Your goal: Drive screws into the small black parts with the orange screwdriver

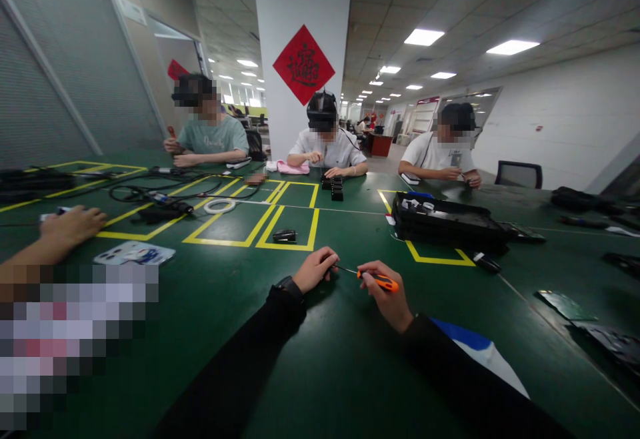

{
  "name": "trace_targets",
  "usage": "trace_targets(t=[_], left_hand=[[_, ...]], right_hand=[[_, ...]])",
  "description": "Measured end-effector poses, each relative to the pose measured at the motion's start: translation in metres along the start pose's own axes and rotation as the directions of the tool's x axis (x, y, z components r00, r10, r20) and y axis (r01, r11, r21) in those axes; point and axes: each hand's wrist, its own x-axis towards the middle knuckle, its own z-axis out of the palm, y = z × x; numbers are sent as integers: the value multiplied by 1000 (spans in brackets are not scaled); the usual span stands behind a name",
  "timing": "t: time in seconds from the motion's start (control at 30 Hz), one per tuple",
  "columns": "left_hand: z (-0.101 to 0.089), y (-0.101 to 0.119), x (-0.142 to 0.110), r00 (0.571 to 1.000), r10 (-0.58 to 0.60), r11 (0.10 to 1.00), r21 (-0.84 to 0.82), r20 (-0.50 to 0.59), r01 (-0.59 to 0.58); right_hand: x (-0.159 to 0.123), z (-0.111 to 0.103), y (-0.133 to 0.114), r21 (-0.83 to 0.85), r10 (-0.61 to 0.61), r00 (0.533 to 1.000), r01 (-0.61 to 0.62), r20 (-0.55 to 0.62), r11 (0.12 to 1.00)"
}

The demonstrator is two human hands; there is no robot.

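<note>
An orange-and-black screwdriver [383,281] is gripped in my right hand [393,302], its thin metal shaft pointing left. The tip of the shaft reaches the fingers of my left hand [316,269], which are curled together just above the table. Something dark and small seems to be between those fingers, but it is too hidden to name. Beyond my hands, a small black device [285,235] lies inside a yellow-taped rectangle.
A black tray [450,219] with small parts stands right of centre. Cables [145,192] and a white ring [219,207] lie left. A neighbour's hand [75,225] rests at the left, near a patterned pad [135,253]. Several people sit across the green table [340,372].
</note>
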Motion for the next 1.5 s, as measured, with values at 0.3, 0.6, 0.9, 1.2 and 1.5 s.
trace_targets(t=[0.3, 0.6, 0.9, 1.2, 1.5], left_hand=[[0, 4, -3, 996, 69, 983, 175, -56, -59], [-2, 1, -1, 978, 159, 948, 298, -137, -112], [-5, -7, -2, 989, 121, 922, 378, -79, -83], [-16, -4, -6, 988, 120, 917, 391, -95, -74], [-17, 4, -4, 973, -16, 993, -121, -230, -13]], right_hand=[[3, 1, 5, 74, 101, 995, -102, 22, 992], [5, 1, 12, 103, 161, 986, -166, 50, 981], [6, 2, 18, 131, 208, 976, -215, 59, 968], [6, -3, 13, -201, 8, 998, 5, 66, 980], [2, 4, 1, -577, -12, 932, 235, 363, 782]])
